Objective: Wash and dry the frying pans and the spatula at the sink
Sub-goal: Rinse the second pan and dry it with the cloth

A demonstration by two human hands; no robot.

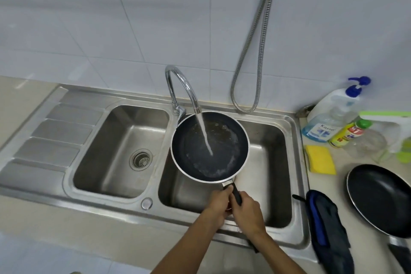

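round black non-stick frying pan with steel rim [210, 147]: centre frame, over right basin of brushed stainless-steel sink [287, 138], under curved chrome tap [180, 82] stream | left hand [219, 204] + right hand [246, 213]: fingers curled round its black handle | second black pan [378, 198]: lower right, on counter

The left forearm [189, 236] and right forearm [273, 244] are bare as far as they show; the left grip [219, 203] and right grip [246, 211] are bare too.
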